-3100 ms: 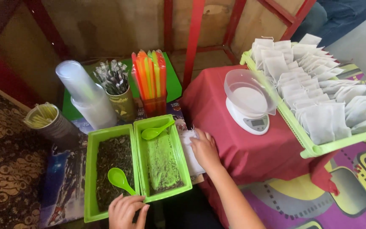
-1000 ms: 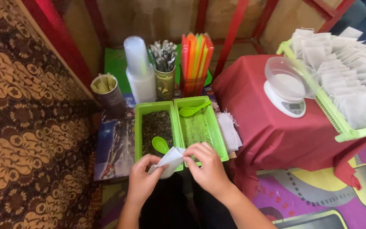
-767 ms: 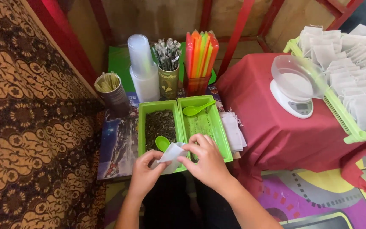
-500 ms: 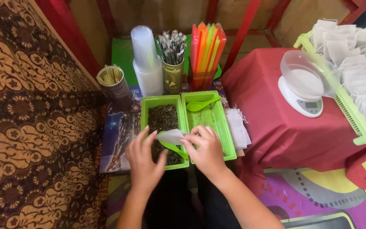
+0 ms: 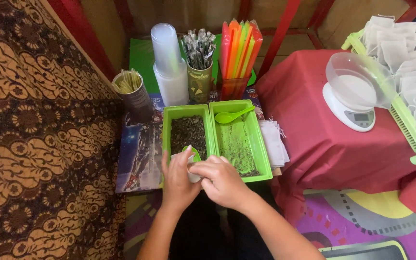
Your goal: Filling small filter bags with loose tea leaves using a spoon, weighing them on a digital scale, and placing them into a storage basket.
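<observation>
A patterned brown cloth hangs along the left, red frame bars stand behind, and a low tabletop (image 5: 140,159) under a printed mat carries the work.

The left hand (image 5: 178,177) is curled around a small white paper sachet (image 5: 185,163) at the near edge of the left green tray (image 5: 165,130), holding its mouth up. The right hand (image 5: 223,179) is closed with its fingers pinched at the sachet's top, beside a green spoon (image 5: 192,153) whose bowl shows just above the sachet; whether the right hand grips the spoon's handle cannot be told. The sachet looks light, thin and limp, easily crushed or torn, so it is best taken by its upper edges, with a light pinch.

The left tray holds dark dried leaves; the right green tray (image 5: 265,159), touching it, holds finer greenish material and a second green spoon (image 5: 232,116). A stack of empty sachets (image 5: 273,143) lies just beside the right tray. Behind stand a stack of clear cups (image 5: 168,65), a tin of wrapped sticks (image 5: 199,72) and coloured straws (image 5: 239,50). To the right, a red-draped stand (image 5: 314,139) bears a white kitchen scale (image 5: 355,91).
</observation>
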